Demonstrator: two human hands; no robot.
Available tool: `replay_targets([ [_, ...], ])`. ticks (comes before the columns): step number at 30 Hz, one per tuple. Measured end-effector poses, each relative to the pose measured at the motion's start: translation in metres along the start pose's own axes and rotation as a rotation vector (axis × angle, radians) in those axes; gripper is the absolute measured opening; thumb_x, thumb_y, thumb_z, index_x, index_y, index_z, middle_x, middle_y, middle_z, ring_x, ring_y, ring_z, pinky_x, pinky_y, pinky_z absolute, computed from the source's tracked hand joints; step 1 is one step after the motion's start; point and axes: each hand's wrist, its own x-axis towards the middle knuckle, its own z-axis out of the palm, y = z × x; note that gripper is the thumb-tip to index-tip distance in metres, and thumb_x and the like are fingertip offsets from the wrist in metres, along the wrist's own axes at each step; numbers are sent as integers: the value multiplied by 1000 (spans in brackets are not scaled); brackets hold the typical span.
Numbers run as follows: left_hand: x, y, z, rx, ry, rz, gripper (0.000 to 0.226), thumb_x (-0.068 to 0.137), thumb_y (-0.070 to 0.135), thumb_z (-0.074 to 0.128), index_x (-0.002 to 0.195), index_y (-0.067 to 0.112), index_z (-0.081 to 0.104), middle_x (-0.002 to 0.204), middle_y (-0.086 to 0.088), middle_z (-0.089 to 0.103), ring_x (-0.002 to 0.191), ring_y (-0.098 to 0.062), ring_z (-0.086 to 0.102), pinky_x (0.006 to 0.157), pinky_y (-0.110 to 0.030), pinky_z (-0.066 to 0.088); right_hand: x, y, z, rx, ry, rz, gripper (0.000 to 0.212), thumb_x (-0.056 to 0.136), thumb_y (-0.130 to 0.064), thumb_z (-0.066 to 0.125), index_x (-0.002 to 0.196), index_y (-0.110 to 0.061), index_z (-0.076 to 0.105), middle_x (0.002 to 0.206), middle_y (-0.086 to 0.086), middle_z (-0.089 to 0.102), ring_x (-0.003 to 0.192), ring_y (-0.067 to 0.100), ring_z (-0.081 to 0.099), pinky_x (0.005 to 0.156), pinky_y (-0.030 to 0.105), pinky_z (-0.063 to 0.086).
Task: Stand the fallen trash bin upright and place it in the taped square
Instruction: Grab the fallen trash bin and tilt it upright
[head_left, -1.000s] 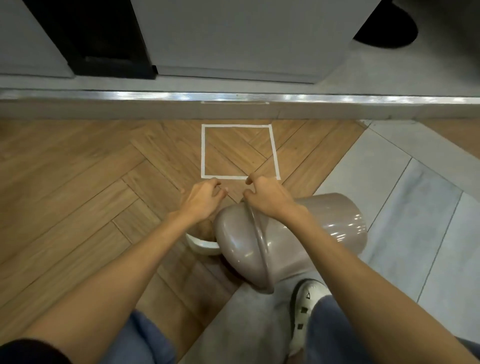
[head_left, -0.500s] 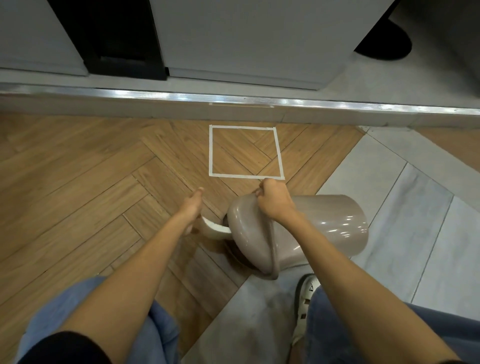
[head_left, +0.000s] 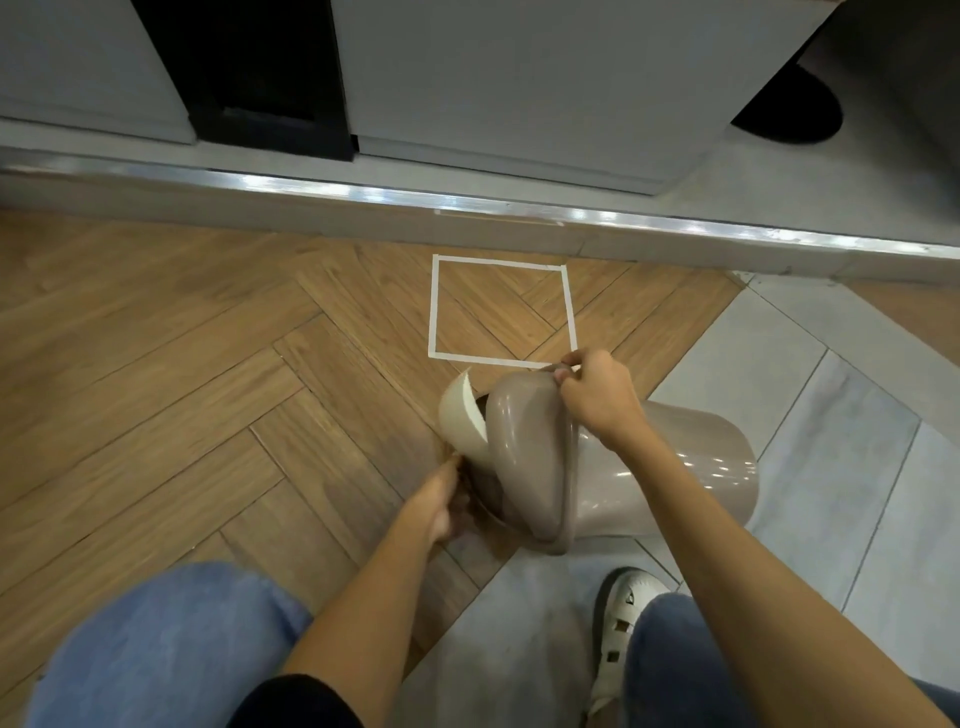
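Head view: we clamp the right hand (head_left: 597, 400) on the bin (head_left: 649, 467) rim and the left hand (head_left: 441, 501) beneath its mouth, giving leverage to upright it near the square (head_left: 501, 309).

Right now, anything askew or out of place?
Yes. The trash bin lies on its side, short of the taped square, which holds nothing. Its swing flap juts out of the lid. Nothing spilled.
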Motion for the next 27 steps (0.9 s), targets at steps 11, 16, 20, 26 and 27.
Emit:
replay_targets([
  [11, -42, 33, 16, 52, 91, 537, 26, 96, 48, 43, 98, 29, 60, 113, -2, 66, 108, -23, 60, 96, -52, 50, 23, -4, -62, 162, 148, 0, 26, 96, -15, 50, 109, -5, 70, 105, 11, 70, 95, 27, 63, 82, 40, 53],
  [16, -87, 57, 23, 205, 229, 867, 33, 96, 41, 48, 97, 12, 64, 92, -4, 66, 89, -19, 63, 69, -26, 52, 29, 1, -86, 289, 156, 17, 25, 95, -14, 51, 107, -4, 71, 104, 11, 71, 100, 28, 64, 91, 48, 53],
  [20, -115, 72, 22, 353, 346, 1064, 34, 91, 44, 57, 97, 12, 67, 78, 9, 64, 73, -1, 59, 57, -8, 45, 31, 7, -91, 427, 116, 35, 26, 98, -8, 46, 104, -2, 70, 84, 5, 66, 76, 16, 60, 61, 22, 52],
  [26, -137, 81, 25, 556, 463, 1232, 39, 85, 49, 64, 98, 13, 74, 89, 0, 68, 74, 1, 57, 63, 3, 37, 25, 18, -84, 579, 77, 125, 26, 95, 0, 45, 89, 4, 70, 70, 7, 63, 61, 18, 56, 48, 24, 47],
  [27, -140, 80, 27, 577, 471, 1251, 39, 84, 48, 64, 98, 13, 74, 90, 0, 68, 73, -1, 58, 63, 2, 38, 25, 19, -83, 584, 67, 151, 27, 94, 1, 46, 82, 2, 69, 66, 7, 61, 59, 19, 54, 51, 28, 47],
])
